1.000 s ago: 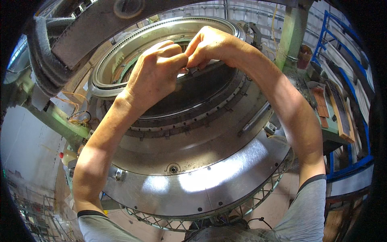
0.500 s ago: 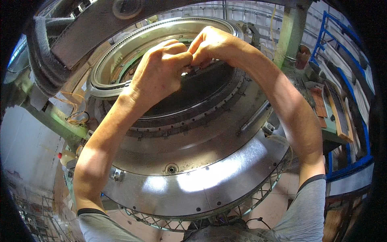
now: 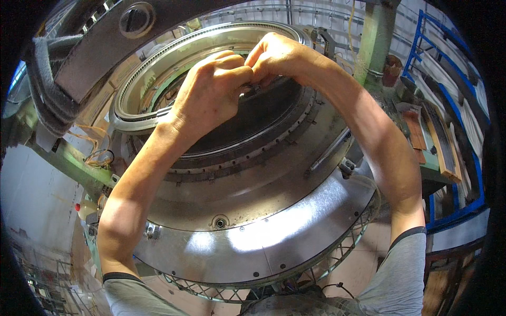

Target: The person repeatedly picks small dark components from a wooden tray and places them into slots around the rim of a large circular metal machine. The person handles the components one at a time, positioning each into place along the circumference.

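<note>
A large round machine, which looks like a circular knitting machine, fills the middle of the view, with a toothed metal ring [image 3: 126, 124] on top and a dark cylinder inside. Over its far inner part, my left hand [image 3: 213, 92] and my right hand [image 3: 276, 59] meet, knuckles almost touching. Both are closed, the fingers bent in a pinch. Just under them a small shiny metal part [image 3: 246, 92] shows; whether my fingers hold it or only touch it I cannot tell. My fingertips are mostly hidden behind the hands.
A dark curved beam [image 3: 95, 58] crosses the upper left, with a grey padded bundle [image 3: 50, 89] hanging beside it. Green posts [image 3: 375, 42] stand around the machine. At right are a blue rack [image 3: 448, 100] and a wooden-edged tray [image 3: 440, 145]. A shiny metal skirt [image 3: 226, 258] curves in front.
The view has shifted slightly, so the machine sits a little further left. My hands stay together in nearly the same closed pose.
</note>
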`<state>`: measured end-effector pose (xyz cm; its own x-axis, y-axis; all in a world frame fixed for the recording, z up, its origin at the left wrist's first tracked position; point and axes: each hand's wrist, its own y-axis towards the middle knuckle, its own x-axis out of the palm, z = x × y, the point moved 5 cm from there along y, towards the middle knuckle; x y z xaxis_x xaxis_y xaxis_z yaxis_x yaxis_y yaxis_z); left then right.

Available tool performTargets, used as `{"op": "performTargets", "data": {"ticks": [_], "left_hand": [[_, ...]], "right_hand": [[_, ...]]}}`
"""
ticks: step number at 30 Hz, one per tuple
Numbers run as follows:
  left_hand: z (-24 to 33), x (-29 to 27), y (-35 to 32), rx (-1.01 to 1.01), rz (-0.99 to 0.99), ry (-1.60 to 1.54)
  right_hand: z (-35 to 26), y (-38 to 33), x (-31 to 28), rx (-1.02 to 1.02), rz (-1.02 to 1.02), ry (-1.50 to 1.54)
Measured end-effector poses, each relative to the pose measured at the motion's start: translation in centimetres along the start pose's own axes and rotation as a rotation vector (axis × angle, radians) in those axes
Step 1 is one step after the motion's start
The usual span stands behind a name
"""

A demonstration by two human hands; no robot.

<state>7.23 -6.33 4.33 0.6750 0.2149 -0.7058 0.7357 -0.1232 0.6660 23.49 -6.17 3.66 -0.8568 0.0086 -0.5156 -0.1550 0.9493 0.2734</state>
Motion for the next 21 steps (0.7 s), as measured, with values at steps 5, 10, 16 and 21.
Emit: {"op": "performTargets", "data": {"ticks": [5, 10, 16, 21], "left_hand": [[0.05, -0.26, 0.06, -0.01, -0.01, 0.022], [0.07, -0.19, 0.34, -0.017, -0.011, 0.019], [0.03, 0.24, 0.38, -0.013, -0.017, 0.024], [0.08, 0.68, 0.63, 0.051, 0.004, 0.043]], "right_hand": [[-0.69, -0.34, -0.36, -0.008, -0.074, -0.017], [-0.75, -0.13, -0.18, -0.011, -0.108, -0.007], [-0.37, -0.06, -0.5, 0.022, -0.078, -0.022], [-0.21, -0.09, -0.6, 0.026, -0.07, -0.01]]}}
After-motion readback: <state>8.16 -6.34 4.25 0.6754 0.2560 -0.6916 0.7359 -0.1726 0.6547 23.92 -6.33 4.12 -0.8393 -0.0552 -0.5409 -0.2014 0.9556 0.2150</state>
